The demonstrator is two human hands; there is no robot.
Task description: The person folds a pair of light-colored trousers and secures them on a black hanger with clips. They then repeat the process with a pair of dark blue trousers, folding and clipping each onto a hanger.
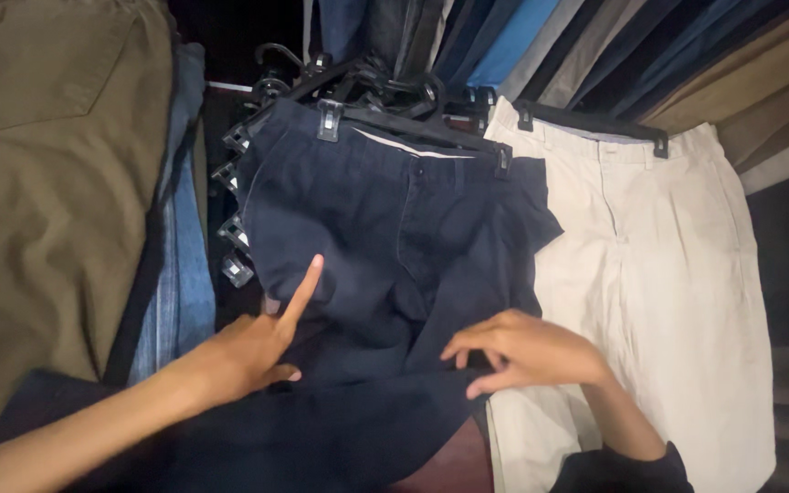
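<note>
Two pairs of trousers hang side by side on clip hangers: cream trousers (678, 301) at right, navy trousers (394, 246) at centre, waistband up, long axis running toward the viewer. Right hand (527, 351) pinches navy cloth low down, fingers (468, 351) pressed together. Left hand (248, 351) rests on the left leg, forefinger extended toward the black clip hanger (413, 123).

We see two trousers on clip hangers: one pair (385, 219) left, the other (659, 274) right, edges touching; more hanging trousers (47, 183) lie farther left.
</note>
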